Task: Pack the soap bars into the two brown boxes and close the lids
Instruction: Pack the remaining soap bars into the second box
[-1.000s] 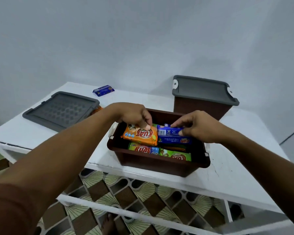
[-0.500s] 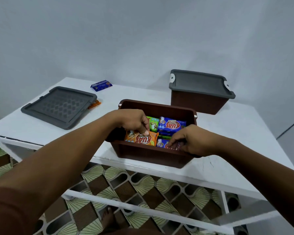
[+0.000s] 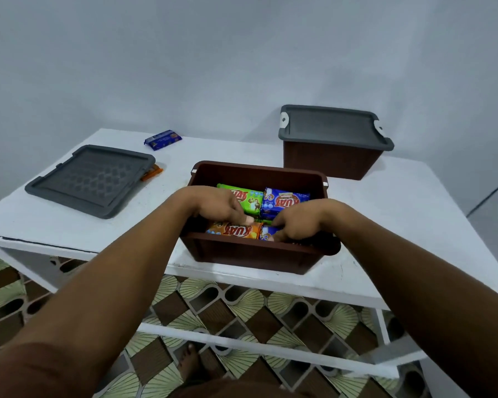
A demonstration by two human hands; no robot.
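An open brown box (image 3: 256,255) stands at the table's front edge. At its back lie a green soap bar (image 3: 246,196) and a blue soap bar (image 3: 285,201). My left hand (image 3: 216,206) reaches in from the left, fingers curled down on an orange soap bar (image 3: 233,231) in the near row. My right hand (image 3: 302,221) grips a second blue bar (image 3: 266,233) beside it, mostly hidden under the fingers. The other brown box (image 3: 328,163) stands at the back right with its grey lid (image 3: 332,127) on.
A loose grey lid (image 3: 92,179) lies upside down on the white table (image 3: 400,219) at the left. An orange bar (image 3: 153,172) pokes out from under its right edge. One blue bar (image 3: 163,139) lies near the wall. Patterned floor shows below.
Both hands have come down and toward me, bringing the orange and blue bars from above the box into its near row.
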